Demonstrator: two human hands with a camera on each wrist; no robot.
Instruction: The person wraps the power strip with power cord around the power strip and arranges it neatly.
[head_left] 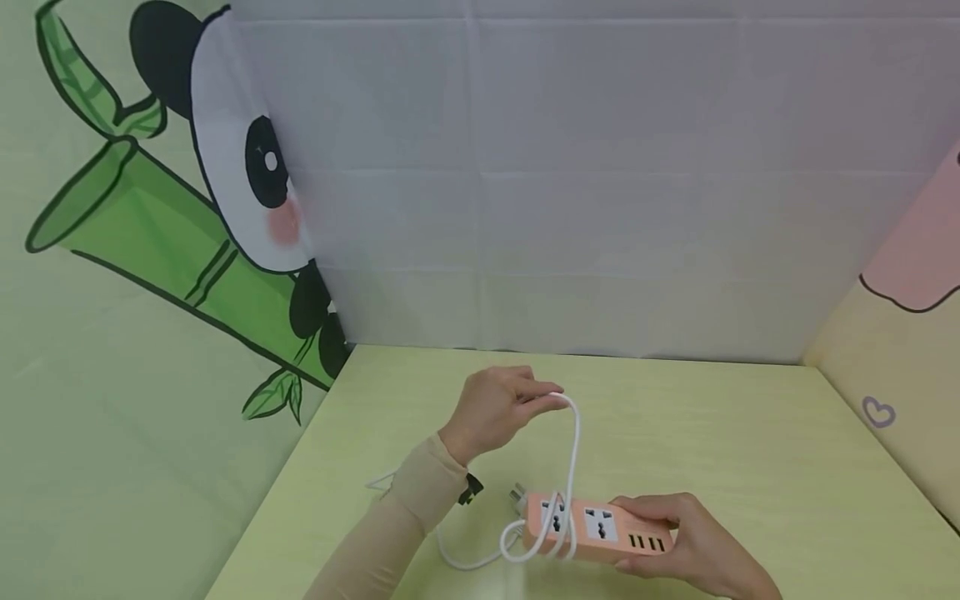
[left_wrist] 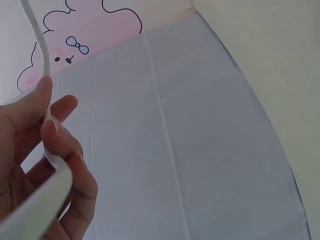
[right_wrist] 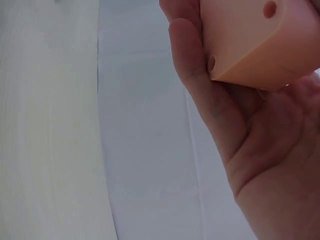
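Green bamboo (head_left: 172, 242) and a panda (head_left: 225, 142) cover the left wall, the panda's face cut off where the plain greyish back wall (head_left: 562, 167) begins. Below spreads the pale yellow-green table (head_left: 735, 442). On its left part, a white cord (head_left: 575, 442) shows beyond a beige sleeve (head_left: 420, 492), which hides some of its run; a small black piece (head_left: 470, 489) sits at that wrist. The left hand (head_left: 501, 408), raised near the middle, pinches the cord between thumb and fingertips, and from there it drops to the right.

Just below and right of that hand, the plug (head_left: 519, 497) pokes out beside the left end of a peach power strip (head_left: 597, 529), held over the table's near part; whether it touches the surface cannot be told. Several turns of cord wrap that end, crossing the left socket (head_left: 553, 517). The right socket (head_left: 601, 525) and four USB ports (head_left: 647, 542) are uncovered. Any lettering is too small to read.

The right hand (head_left: 697, 546) grips the strip's right end between thumb and fingers, covering part of it. Farther right, the side wall carries a purple heart outline (head_left: 878, 412) and a pink shape (head_left: 918, 242).
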